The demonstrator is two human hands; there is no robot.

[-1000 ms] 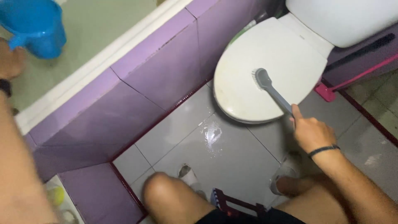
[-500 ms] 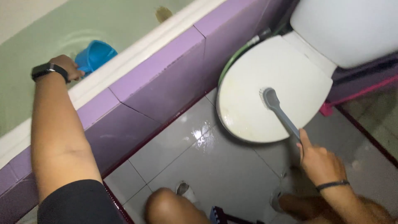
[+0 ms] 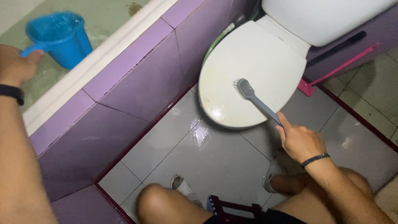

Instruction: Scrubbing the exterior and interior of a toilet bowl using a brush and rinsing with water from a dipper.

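Dim, flat indoor light with a purple-grey cast. Between the hands, wet floor tiles (image 3: pixel 201 135) throw a small white glare, and a fainter sheen sits on the toilet lid (image 3: pixel 248 70) just beyond the right hand (image 3: pixel 300 141). Shadows are soft. The left hand (image 3: pixel 14 66) and near forearm are blurred; the corners darken.

The right hand (image 3: pixel 299 141) grips a grey brush (image 3: pixel 257 101), its head pressed on the closed white toilet lid (image 3: pixel 257 54). The left hand (image 3: pixel 14 66) holds the handle of a blue jug (image 3: pixel 60 37) over the water in a purple-tiled tank (image 3: pixel 137 79). The grey floor (image 3: pixel 215 157) is wet near the lid's front edge.
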